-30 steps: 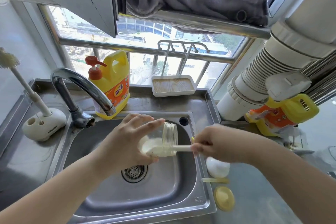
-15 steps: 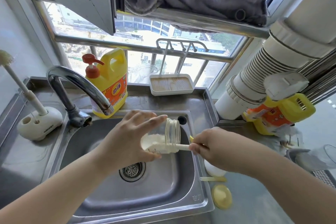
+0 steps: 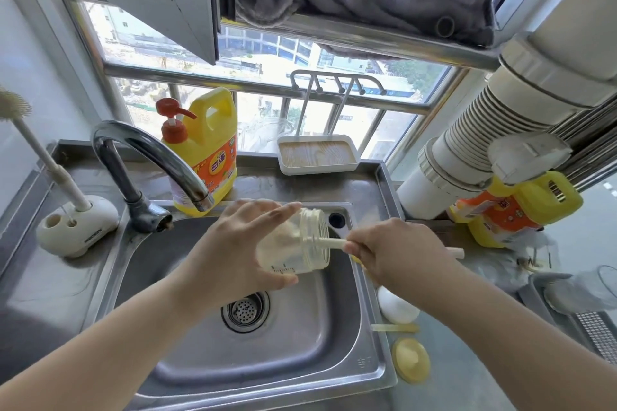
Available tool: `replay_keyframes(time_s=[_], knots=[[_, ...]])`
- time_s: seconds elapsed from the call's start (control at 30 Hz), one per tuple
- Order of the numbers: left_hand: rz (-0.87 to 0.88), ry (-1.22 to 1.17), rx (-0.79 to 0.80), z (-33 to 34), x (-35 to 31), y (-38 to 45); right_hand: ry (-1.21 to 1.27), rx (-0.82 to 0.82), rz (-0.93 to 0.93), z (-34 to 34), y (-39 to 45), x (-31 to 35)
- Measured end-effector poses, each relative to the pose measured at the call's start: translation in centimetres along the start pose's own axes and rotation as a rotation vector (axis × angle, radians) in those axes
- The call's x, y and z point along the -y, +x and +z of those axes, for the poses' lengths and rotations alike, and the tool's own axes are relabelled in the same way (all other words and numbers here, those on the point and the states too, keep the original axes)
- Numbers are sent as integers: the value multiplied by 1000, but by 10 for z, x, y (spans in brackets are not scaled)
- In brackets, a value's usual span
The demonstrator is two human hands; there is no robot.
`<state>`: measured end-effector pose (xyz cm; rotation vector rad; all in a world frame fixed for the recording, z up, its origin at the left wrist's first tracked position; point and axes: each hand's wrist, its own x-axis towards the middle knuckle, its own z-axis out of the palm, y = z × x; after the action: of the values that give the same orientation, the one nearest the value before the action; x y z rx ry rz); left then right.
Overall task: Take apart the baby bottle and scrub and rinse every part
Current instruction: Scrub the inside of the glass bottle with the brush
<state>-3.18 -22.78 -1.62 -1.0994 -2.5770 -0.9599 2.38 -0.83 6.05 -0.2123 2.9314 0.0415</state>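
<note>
Far left on counter: white brush stand [image 3: 77, 226] w/ a long-handled brush upright in it. Next, chrome tap [image 3: 152, 157] arcing over the steel sink [image 3: 367, 344]; yellow soap jug [image 3: 206, 150] w/ red pump just behind spout.

Left hand [image 3: 233, 253] over the sink, fingers + thumb curled round the clear bottle body [image 3: 297, 243], gripping its base end. Bottle lies roughly horiz., long axis running left-right, threaded open mouth pointing right, sticking out past the fingers twd the other hand.

Right hand [image 3: 397, 253] just right of the mouth, fingers pinched tight on a cream brush handle [image 3: 334, 242]; handle runs in line w/ bottle axis, front end inside the bottle, butt end poking out behind the wrist. Brush head blurred inside.

Right of sink on counter: white dome cap [image 3: 399, 307], thin yellowish straw piece [image 3: 394, 328], yellow ring lid [image 3: 410, 359]. Further right a second yellow jug [image 3: 521, 210] under the white duct.
</note>
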Motion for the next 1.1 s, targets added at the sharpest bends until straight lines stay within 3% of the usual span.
replay_keyframes(time_s=[0.1, 0.17, 0.23, 0.37, 0.43, 0.5, 0.63, 0.7, 0.77, 0.87, 0.97, 1.03, 1.1], knots=[[15, 49, -21, 0, 6, -6, 376, 317, 73, -5, -1, -7], [9, 36, -28, 1, 6, -8, 523, 422, 119, -13, -2, -10], [6, 40, -19, 1, 7, -8, 424, 362, 117, -21, 1, -13], [-29, -7, 0, -5, 14, -8, -159, -225, -21, -17, 9, -10], [-27, -15, -4, -9, 15, -5, -143, -406, -90, -3, 11, -1], [14, 14, 1, -10, 13, -3, -79, -349, -106, 6, 15, 10], [34, 98, -1, -8, 17, -7, 210, 166, -11, 2, 14, 13], [42, 96, 3, -4, 17, -12, 351, 321, 37, -10, 9, 9], [30, 74, 6, 1, 15, -16, 169, 280, 38, -24, 7, 2], [-24, 36, 5, 3, 13, -17, -224, -103, -13, -25, 5, -5], [-21, 63, -27, -4, 14, -11, -164, -360, -76, -7, -1, 4], [6, 68, -34, -7, 12, -8, -87, -341, -59, 5, -1, 10], [10, 54, -28, -6, 11, -7, -48, -151, -20, 7, -2, 11]])
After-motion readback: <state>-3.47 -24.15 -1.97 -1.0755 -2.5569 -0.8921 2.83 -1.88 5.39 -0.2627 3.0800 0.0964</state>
